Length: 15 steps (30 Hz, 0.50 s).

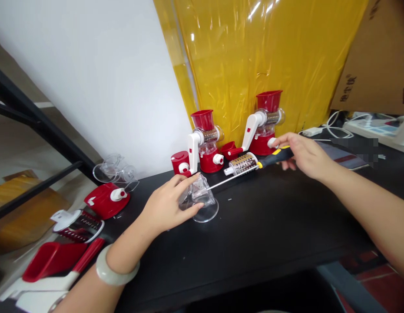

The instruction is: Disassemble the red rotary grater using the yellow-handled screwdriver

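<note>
My left hand [171, 202], with a pale bangle on its wrist, grips a clear plastic grater housing [206, 202] that rests on the black tabletop. In my right hand [301, 154] is a screwdriver [275, 157] with a black and yellow handle, fingers closed around its end. The long thin shaft slants down to the left, and its tip is at the clear housing. Whether the tip sits in a screw is too small to tell. Just behind the shaft lies a metal grater drum [243, 164] with white ends.
Two assembled red rotary graters [210, 161] [265, 143] stand at the back by the yellow plastic curtain [273, 48]. To the left are a red base [107, 200], another drum [80, 226] and a red hopper [52, 261]. A cardboard box [371, 74] and white cables [332, 126] are at right.
</note>
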Each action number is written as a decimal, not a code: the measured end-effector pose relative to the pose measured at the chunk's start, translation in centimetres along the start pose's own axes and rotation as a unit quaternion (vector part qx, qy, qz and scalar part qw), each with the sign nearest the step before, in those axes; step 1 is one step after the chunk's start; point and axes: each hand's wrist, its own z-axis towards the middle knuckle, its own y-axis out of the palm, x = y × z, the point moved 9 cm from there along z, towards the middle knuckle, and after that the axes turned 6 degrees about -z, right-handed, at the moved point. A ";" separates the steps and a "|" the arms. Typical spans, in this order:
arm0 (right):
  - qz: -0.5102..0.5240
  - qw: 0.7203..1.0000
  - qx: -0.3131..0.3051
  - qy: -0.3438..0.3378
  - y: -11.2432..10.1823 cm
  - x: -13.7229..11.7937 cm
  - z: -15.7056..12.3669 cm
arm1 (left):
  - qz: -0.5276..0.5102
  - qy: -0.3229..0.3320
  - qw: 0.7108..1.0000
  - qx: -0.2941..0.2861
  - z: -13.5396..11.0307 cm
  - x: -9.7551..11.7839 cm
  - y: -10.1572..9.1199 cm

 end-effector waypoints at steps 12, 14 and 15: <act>0.245 0.968 0.021 -0.041 0.0 -1.4 0.1 | 0.001 0.004 1.000 0.001 0.0 0.1 -0.1; 0.218 0.975 0.006 -0.036 0.4 -0.9 0.1 | 0.002 0.004 1.000 0.001 -0.1 0.1 0.0; 0.192 0.981 0.003 -0.036 0.4 -0.7 0.1 | 0.001 0.006 1.000 0.001 -0.1 0.1 0.0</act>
